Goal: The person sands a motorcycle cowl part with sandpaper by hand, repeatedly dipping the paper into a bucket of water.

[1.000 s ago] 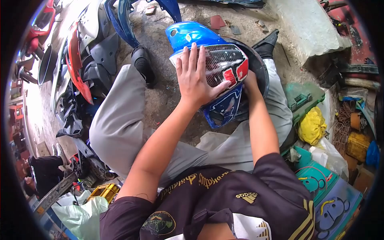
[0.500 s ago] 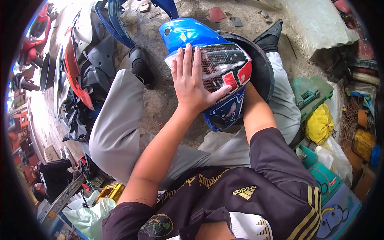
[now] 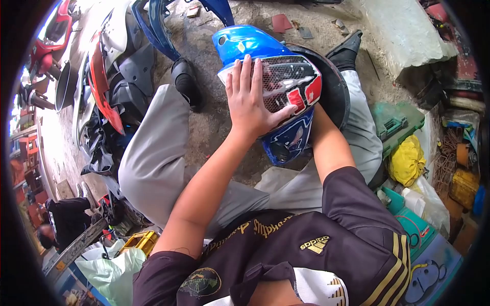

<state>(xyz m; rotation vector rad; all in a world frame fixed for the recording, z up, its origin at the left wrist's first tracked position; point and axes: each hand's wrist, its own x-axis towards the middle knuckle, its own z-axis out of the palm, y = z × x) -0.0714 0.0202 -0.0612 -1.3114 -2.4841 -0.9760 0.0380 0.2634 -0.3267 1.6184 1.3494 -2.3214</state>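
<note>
I had the left hand [image 3: 248, 107] open and palm down, its fingers extended and thumb spread, pressed flat on a dark mesh [image 3: 275, 99] that lay over the middle of the glossy blue panel [image 3: 255, 43]. The right forearm [image 3: 333, 145] reached beneath the panel's right side; that hand was hidden, and I could not tell whether it gripped or lay open. The panel lay between the two bent legs, partly over a black round tub [image 3: 343, 94], with red-and-white lettering [image 3: 304, 97] at its right edge. Blue curved parts [image 3: 157, 35] rested ahead on the concrete floor [image 3: 209, 135]; a green case [image 3: 403, 120] and yellow bundle [image 3: 407, 160] sat to the right.
</note>
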